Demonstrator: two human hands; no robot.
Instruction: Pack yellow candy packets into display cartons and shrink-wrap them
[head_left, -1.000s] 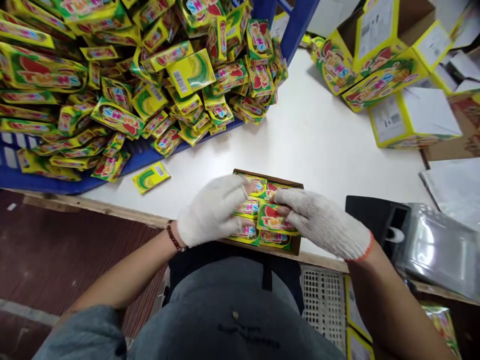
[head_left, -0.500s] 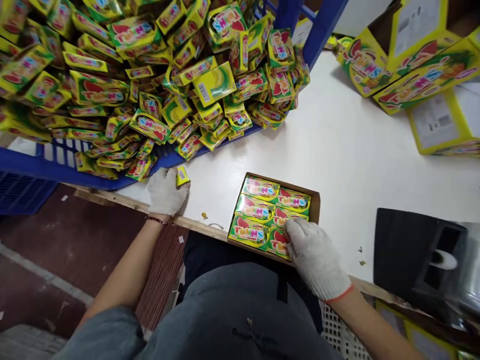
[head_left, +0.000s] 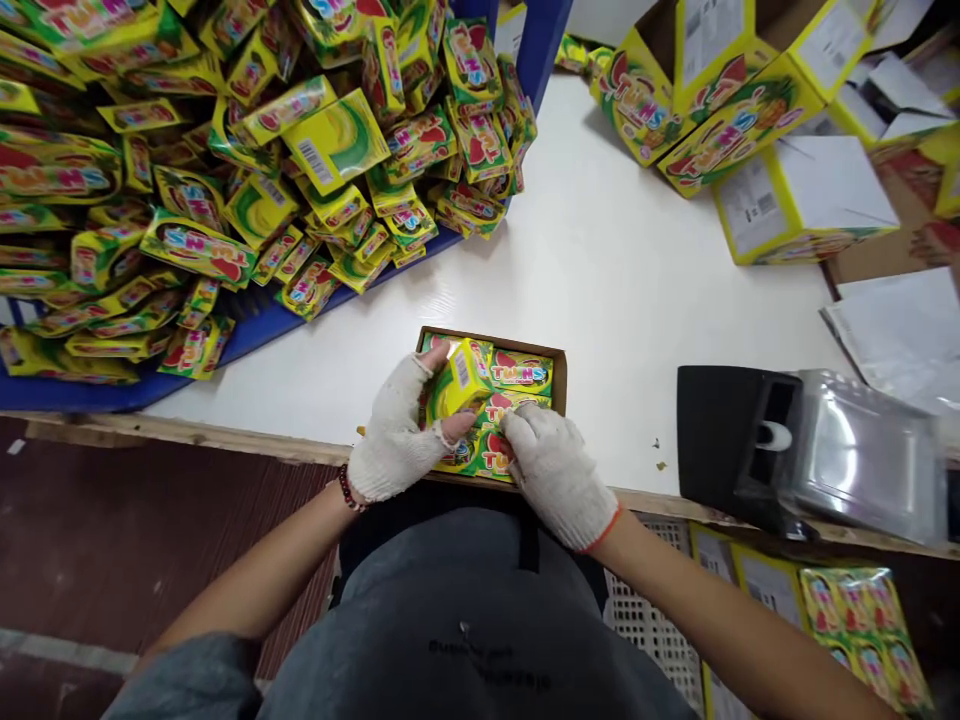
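Note:
A small brown cardboard tray [head_left: 559, 362] sits at the near edge of the white table, filled with yellow-green candy packets [head_left: 520, 373]. My left hand [head_left: 397, 430], in a white fingerless glove, grips one yellow packet [head_left: 459, 378] and holds it tilted over the tray's left side. Beside it, my gloved right hand [head_left: 553, 472] rests with bent fingers on the packets at the tray's near right corner. Whether it grips one I cannot see.
A blue crate [head_left: 255, 320] heaped with loose packets [head_left: 247, 150] fills the far left. Larger yellow cartons [head_left: 750, 130] lie at the far right. A black tape dispenser [head_left: 750, 440] and a shiny plastic roll [head_left: 870, 460] stand to the right. More boxes [head_left: 847, 610] sit below the table.
My left hand picked up the loose packet near the crate and carried it right, over the tray. My right hand stayed on the tray's near packets.

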